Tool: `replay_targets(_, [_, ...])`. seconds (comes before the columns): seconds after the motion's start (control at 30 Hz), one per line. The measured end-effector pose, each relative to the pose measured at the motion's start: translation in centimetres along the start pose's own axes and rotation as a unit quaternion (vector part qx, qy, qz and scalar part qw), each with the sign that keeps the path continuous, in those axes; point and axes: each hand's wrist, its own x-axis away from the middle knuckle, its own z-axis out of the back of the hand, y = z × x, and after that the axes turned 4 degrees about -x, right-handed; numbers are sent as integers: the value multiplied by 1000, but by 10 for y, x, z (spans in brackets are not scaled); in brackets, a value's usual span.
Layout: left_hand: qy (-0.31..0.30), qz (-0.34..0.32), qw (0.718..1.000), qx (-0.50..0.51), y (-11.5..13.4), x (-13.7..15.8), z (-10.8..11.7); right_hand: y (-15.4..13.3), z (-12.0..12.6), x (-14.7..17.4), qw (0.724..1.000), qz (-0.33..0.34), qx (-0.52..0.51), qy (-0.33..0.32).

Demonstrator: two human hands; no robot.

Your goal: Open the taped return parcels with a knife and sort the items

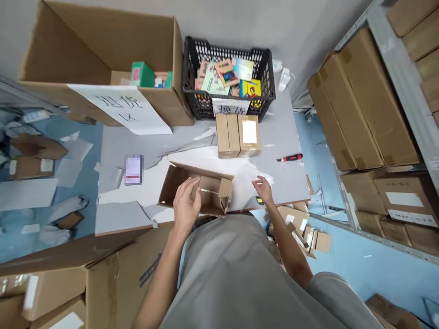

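Note:
An open cardboard box [169, 183] lies near the front edge of the table, its flaps spread and brown walls showing inside. My left hand [186, 201] is over the box's front side, thumb apart from the fingers, holding nothing that I can see; whether it touches the cardboard I cannot tell. To the right of the box, my right hand [264, 189] hovers above the tabletop with its fingers loosely bent and apart, nothing visible in them. A small yellow-and-black object [259, 200] sits just below that hand.
Two closed cartons [227, 137] stand behind the box. A red-and-black utility knife [291, 157] lies on the right. At the back are a black crate [269, 84] of small packages and a large carton [181, 107]. A pale purple packet [133, 170] lies left. Shelves [387, 41] stand right.

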Motion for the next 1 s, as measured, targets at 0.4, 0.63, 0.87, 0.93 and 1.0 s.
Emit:
replay_targets(0.4, [-48, -28, 995, -84, -15, 22, 23, 13, -34, -13, 920, -95, 374, -62])
replay_targets(0.63, [-34, 75, 982, -169, -47, -12, 57, -14, -31, -26, 925, -75, 370, -47])
replay_targets(0.87, [-114, 128, 973, -157, -73, -39, 66, -69, 3, 27, 972, 51, 204, 102])
replay_targets(0.93, [-93, 145, 975, -139, -79, -41, 70, -99, 9, 62, 973, 128, 129, 143])
replay_targets(1.0, [-72, 161, 978, -115, -88, -42, 74, -133, 6, 104, 956, 219, 86, 174])
